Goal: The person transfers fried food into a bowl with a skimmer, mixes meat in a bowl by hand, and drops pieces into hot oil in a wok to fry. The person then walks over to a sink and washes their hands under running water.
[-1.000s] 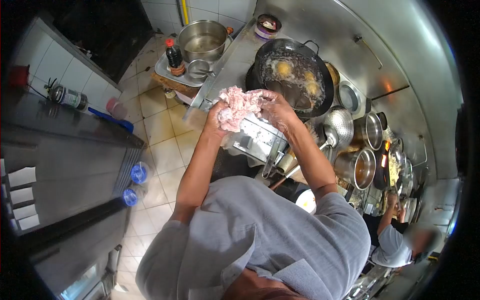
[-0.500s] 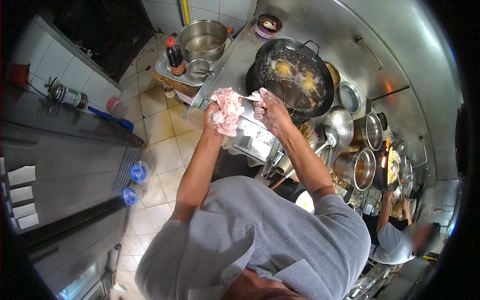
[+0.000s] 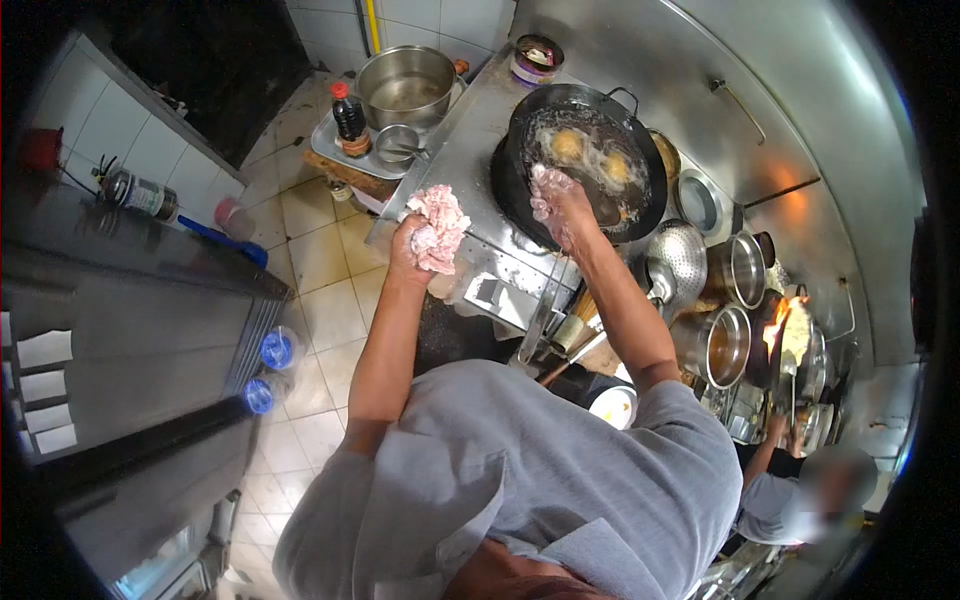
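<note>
The left hand is closed around a lump of pale pink raw meat, which bulges up past the thumb and fingers; in this view it sits well to the left of the wok. The right hand is at the wok's near side, over the rim — its fingers are bent and smeared with the same pink mixture, and I cannot tell whether they grip a piece or are only coated. In the wok, two golden pieces lie in bubbling oil, just beyond the right fingers. Beside the wok rests a perforated metal ladle. Across the steel counter, a red-capped dark bottle and a small metal bowl stand on a tray, next to a big steel pot. At far right, a co-worker reaches toward a pan with yellowish food — flames rise beside it.
</note>
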Demonstrator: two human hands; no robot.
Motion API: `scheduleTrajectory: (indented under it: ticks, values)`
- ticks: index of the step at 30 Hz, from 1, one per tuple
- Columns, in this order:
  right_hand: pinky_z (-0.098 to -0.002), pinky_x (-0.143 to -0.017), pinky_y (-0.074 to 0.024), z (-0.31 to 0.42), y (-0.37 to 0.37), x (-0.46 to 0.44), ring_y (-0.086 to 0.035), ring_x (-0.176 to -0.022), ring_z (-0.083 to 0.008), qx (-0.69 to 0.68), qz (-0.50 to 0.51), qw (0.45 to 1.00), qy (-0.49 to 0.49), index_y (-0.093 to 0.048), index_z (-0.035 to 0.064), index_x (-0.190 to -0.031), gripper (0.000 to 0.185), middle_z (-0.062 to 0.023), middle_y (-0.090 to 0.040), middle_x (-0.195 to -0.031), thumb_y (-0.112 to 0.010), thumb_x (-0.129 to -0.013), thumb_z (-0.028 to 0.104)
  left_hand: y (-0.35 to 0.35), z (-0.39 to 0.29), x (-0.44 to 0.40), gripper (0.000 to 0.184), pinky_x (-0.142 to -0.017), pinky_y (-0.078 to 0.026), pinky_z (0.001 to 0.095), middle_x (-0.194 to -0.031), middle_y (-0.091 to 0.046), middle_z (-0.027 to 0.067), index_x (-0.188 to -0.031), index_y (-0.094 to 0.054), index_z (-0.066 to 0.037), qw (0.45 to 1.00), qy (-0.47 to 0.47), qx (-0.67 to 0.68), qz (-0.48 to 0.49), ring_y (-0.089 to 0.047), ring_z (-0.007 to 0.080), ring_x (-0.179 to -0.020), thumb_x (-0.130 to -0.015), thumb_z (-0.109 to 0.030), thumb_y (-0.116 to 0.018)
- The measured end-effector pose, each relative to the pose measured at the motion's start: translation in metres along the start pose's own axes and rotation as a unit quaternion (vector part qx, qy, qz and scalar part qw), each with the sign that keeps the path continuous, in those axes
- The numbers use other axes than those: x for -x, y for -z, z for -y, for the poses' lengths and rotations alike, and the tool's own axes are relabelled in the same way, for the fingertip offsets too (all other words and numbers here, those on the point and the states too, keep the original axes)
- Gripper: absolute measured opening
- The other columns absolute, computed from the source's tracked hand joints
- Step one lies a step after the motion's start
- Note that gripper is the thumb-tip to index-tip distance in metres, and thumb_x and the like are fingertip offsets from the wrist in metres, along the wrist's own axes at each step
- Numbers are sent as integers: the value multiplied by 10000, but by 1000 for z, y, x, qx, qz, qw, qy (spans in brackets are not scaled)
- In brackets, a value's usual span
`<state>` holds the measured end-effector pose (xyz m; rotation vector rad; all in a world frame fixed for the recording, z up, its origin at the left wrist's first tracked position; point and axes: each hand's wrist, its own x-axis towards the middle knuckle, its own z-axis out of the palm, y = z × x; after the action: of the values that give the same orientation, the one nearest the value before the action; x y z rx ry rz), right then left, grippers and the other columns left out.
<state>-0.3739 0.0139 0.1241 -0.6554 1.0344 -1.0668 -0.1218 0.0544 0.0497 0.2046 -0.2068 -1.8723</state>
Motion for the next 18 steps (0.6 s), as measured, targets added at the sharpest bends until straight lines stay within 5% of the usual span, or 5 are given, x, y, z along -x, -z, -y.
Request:
scheduleTrajectory:
  ticks: [2, 7, 9, 10, 18]
  values:
    - [-241, -450, -297, 13, -11, -6, -437, -528, -86, 48, -34, 998, -18, -471, 146, -727, 361, 24, -479, -642, -616, -917, 417, 0, -2, 4, 540, -857, -559, 413, -1120, -630, 174, -1277, -491, 17, 1000, 21, 0, -12, -644, 303, -1007, -766, -133, -584]
    - [-374, -493, -425, 1, 16, -89, -546, -534, -212, 416, -84, 896, 130, -531, 69, -667, 500, -75, -556, -588, -528, -938, 490, -2, -5, 17, 506, -888, -543, 435, -1138, -623, 171, -1268, -497, 12, 997, 7, -35, -73, -636, 308, -1021, -787, -116, -588]
    - [-482, -673, -505, -5, 25, -125, -654, -744, -383, 709, -92, 661, 230, -607, -3, -723, 548, -225, -647, -731, -474, -953, 477, -14, -4, 22, 506, -899, -528, 398, -1097, -622, 139, -1268, -498, 10, 994, -8, -56, -97, -638, 266, -983, -791, -121, -608]
    - [-527, -831, -485, 1, 21, -134, -618, -949, -471, 755, -95, 629, 158, -628, -42, -928, 536, -315, -639, -879, -442, -958, 459, -12, -5, 23, 506, -899, -528, 398, -1097, -622, 139, -1268, -498, 10, 993, -12, -57, -99, -638, 266, -983, -791, -121, -608]
    - [-513, -862, -470, 24, 43, -209, -575, -1032, -462, 669, -194, 654, 295, -499, -48, -1156, 490, -344, -578, -1057, -502, -942, 393, -14, -14, 28, 453, -852, -554, 386, -1085, -642, 132, -1235, -526, 15, 989, -10, -94, -111, -660, 257, -946, -818, -137, -617]
